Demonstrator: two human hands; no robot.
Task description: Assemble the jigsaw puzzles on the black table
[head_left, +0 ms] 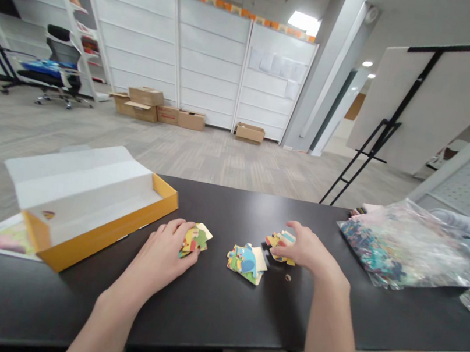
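My left hand [163,256] curls around a small stack of colourful jigsaw puzzle pieces [199,237], with thumb and fingers on its near and far sides. To the right, my right hand [306,248] has its thumb and fingers around another cluster of puzzle pieces [279,240], partly covered by the hand. Between the two hands lies a third pile of puzzle pieces [246,262], blue and green on top, touched by neither hand. A tiny loose scrap [288,277] rests on the black table just below my right hand.
An open yellow box [105,242] with a white inside stands on the black table [214,314] at left, over a printed sheet [9,239]. At right lies a clear plastic bag [410,246] of colourful pieces. Cardboard boxes [144,103] sit on the floor by white shelving.
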